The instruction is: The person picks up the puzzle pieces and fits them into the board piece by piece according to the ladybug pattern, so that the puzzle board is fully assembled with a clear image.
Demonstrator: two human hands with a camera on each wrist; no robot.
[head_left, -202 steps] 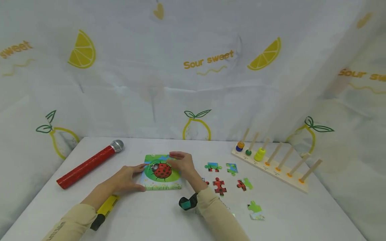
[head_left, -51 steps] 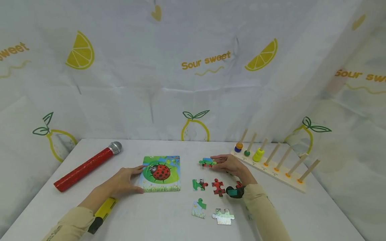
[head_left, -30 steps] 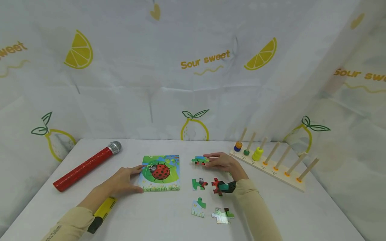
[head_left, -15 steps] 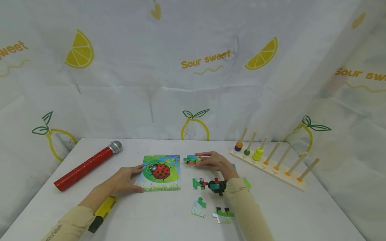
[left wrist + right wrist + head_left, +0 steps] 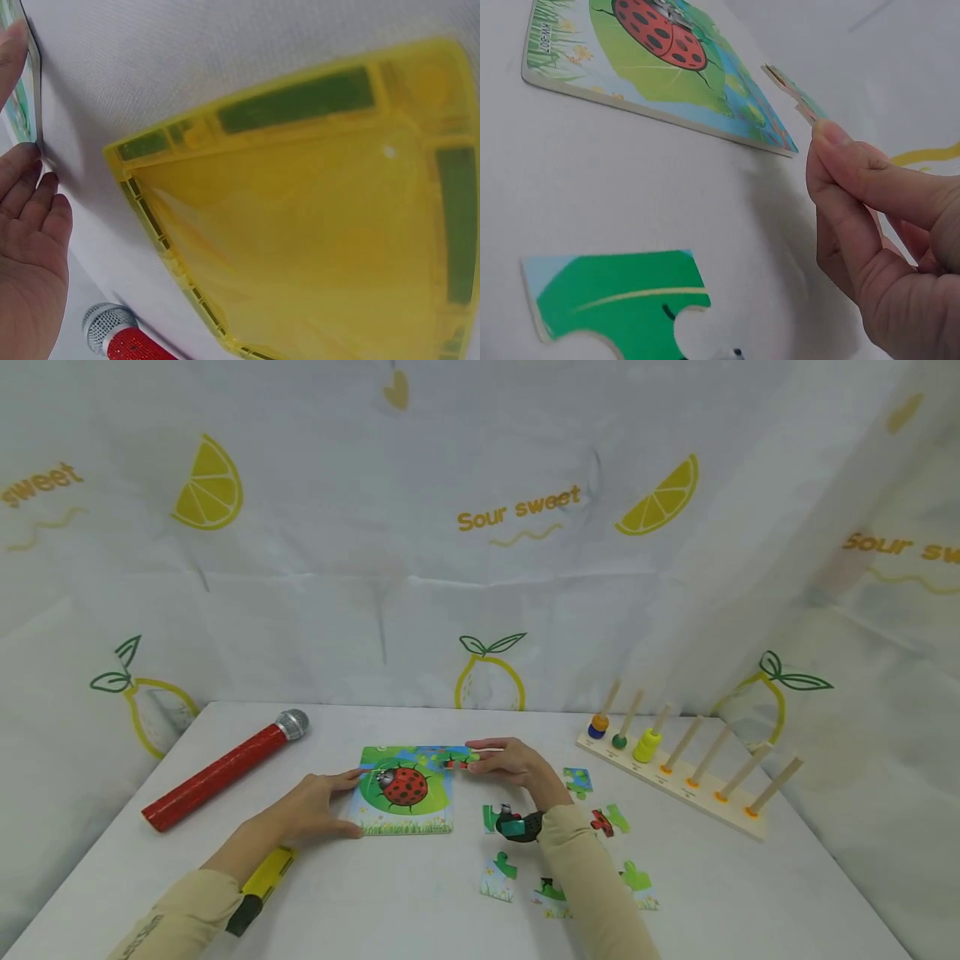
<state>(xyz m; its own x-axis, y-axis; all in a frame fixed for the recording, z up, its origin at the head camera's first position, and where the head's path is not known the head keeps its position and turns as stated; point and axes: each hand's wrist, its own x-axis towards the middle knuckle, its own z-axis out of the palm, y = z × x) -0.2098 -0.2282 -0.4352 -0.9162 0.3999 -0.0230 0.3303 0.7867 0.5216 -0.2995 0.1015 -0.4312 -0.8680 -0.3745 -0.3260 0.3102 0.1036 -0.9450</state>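
Observation:
My left hand [image 5: 315, 810] rests at the left edge of a square ladybug puzzle board [image 5: 405, 818], index finger and thumb spread along it. In the left wrist view, the fingertips of the left hand [image 5: 30, 255] touch the board's edge. Thumb and fingers of my right hand [image 5: 517, 767] pinch a blue, green and red jigsaw piece [image 5: 459, 758]. It overlaps the board's top right corner in the head view. Held on edge, the piece [image 5: 787, 86] is raised beside the board in the right wrist view. A green-leaf piece [image 5: 622, 289] lies below the right hand.
Several jigsaw pieces, among them a grassy one [image 5: 497, 881] and a blue one [image 5: 577, 779], lie around the right forearm. A red microphone [image 5: 225, 781] is at the left. A yellow translucent plastic piece [image 5: 267, 872] sits by the left wrist. A wooden peg rack [image 5: 675, 777] with beads stands back right.
My right hand has carried the jigsaw piece leftward from the loose pieces to the board's top right corner. The left hand has stayed at the board's left edge.

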